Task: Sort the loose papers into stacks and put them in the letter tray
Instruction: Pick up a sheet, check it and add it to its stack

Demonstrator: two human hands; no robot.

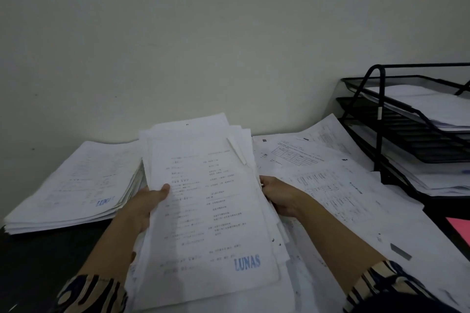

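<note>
A thick bundle of white printed papers (203, 198), its top sheet stamped "LUNAS" in blue, is raised in front of me. My left hand (146, 204) grips its left edge with the thumb on the top sheet. My right hand (278, 195) holds the right edge, fingers curled behind the sheets. A neat stack of papers (76, 185) lies on the dark desk to the left. Loose sheets (343, 185) are spread out on the right. The black wire letter tray (379, 119) stands at the far right with papers on its tiers.
A pale wall rises directly behind the desk. A pink sheet (460, 229) lies at the right edge below the tray. A small grey strip (400, 251) rests on the loose sheets. Dark desk surface (38, 262) shows at the lower left.
</note>
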